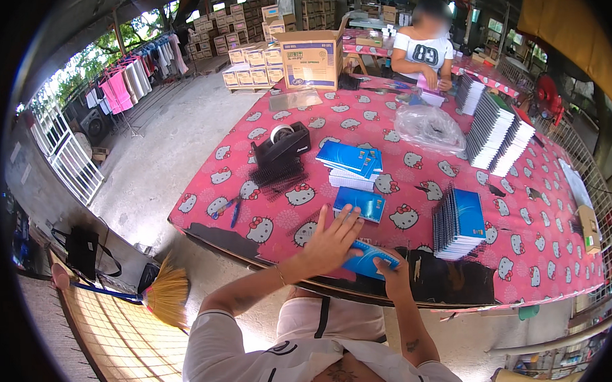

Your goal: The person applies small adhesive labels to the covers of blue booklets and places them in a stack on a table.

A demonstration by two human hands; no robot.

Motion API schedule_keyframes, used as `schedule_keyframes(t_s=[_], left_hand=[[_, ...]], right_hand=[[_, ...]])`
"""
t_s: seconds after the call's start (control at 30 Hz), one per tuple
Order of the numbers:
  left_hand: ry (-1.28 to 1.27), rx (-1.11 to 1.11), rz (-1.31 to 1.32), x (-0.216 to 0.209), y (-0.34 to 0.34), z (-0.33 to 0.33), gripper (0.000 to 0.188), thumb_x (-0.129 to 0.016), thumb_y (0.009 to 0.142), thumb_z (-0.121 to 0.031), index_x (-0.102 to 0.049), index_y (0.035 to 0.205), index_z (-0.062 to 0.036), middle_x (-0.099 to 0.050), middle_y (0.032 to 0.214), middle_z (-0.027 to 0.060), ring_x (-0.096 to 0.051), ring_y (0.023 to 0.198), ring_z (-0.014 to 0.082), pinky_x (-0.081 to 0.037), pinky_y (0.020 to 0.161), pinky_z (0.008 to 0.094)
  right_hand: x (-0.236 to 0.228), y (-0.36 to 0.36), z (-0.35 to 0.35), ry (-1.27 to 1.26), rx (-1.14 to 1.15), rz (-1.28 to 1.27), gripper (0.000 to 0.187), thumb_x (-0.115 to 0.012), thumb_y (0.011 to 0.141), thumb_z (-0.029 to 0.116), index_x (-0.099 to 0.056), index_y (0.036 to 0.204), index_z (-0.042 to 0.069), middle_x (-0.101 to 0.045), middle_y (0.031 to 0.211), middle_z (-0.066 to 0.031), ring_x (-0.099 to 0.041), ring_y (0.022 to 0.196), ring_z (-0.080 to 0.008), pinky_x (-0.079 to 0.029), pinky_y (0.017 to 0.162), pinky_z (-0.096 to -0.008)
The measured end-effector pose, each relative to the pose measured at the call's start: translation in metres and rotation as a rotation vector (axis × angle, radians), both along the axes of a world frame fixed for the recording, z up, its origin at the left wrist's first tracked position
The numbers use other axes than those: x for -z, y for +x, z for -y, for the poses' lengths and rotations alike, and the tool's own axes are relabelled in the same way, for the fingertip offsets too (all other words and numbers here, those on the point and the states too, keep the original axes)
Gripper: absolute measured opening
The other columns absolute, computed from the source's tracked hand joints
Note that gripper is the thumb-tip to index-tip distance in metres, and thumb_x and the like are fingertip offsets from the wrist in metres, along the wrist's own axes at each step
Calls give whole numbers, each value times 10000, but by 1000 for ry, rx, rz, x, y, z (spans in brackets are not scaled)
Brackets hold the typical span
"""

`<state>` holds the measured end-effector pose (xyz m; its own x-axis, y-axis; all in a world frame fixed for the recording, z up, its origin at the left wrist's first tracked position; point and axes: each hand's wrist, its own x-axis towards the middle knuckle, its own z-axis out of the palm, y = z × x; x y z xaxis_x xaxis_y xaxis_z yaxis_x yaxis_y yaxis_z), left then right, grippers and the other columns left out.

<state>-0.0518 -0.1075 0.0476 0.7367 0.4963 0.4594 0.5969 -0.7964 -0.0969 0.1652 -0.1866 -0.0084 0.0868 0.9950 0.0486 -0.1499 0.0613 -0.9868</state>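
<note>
At the table's near edge, my right hand [394, 279] grips the right end of a small blue notebook [366, 261], its thumb on top. My left hand [331, 238] lies with fingers stretched out across the notebook's upper left part, hiding some of it. Just beyond my left fingertips is another blue notebook [366, 204] lying flat. Behind that rises a stack of blue-covered booklets [349, 158] with white page edges. To the right stands a row of blue spiral notebooks [463, 219] with dark wire bindings.
A black tape dispenser [281, 143] stands beside black binding coils [278, 176]. Pens [235, 212] lie at the left edge. Clear plastic [430, 127] and tall notebook stacks [494, 132] are farther right. A co-worker [425, 52] handles papers across the table, near an open carton [309, 59].
</note>
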Motion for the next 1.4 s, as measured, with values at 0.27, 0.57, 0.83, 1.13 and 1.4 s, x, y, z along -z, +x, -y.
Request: schedule_keyframes(t_s=[0.27, 0.57, 0.83, 1.13, 1.4], left_hand=[[-52, -219, 27, 0, 14, 26, 862, -555, 904, -558, -341, 1501, 25, -332, 1566, 238, -324, 1449, 385, -242, 1067, 720], [-34, -217, -1, 3, 24, 31, 914, -589, 877, -573, -320, 1514, 24, -300, 1587, 231, -283, 1481, 372, -206, 1115, 687], [-113, -191, 71, 0, 29, 39, 884, -540, 913, -574, -319, 1510, 40, -305, 1587, 227, -258, 1494, 368, -185, 1117, 691], [-251, 182, 207, 1, 6, 2, 127, -687, 909, -250, -703, 987, -150, -703, 914, -18, -685, 917, 176, -193, 1165, 599], [-301, 188, 88, 1, 4, -2, 273, -674, 915, -322, -671, 1110, -131, -682, 1055, 19, -655, 1030, 197, -230, 1159, 584]], right_hand=[[-12, -12, 0, -56, 53, -47, 310, -757, 889, 151, -695, 1152, 1, -685, 976, -13, -595, 829, -71, -468, 698, -229], [-8, -21, 5, -2, 21, -113, 342, -734, 911, 165, -678, 1204, -3, -695, 983, -16, -600, 828, -58, -496, 690, -232], [-8, -20, 8, -31, 8, -106, 327, -728, 923, 143, -685, 1202, -21, -689, 961, -11, -580, 816, -52, -484, 703, -233], [1, -1, 4, 56, -14, 217, 278, -724, 909, 111, -704, 1159, -7, -714, 984, -42, -613, 882, -79, -497, 791, -257], [1, -4, 5, 112, -54, 243, 295, -707, 929, 118, -684, 1188, -22, -722, 1034, -73, -617, 938, -100, -497, 852, -274]])
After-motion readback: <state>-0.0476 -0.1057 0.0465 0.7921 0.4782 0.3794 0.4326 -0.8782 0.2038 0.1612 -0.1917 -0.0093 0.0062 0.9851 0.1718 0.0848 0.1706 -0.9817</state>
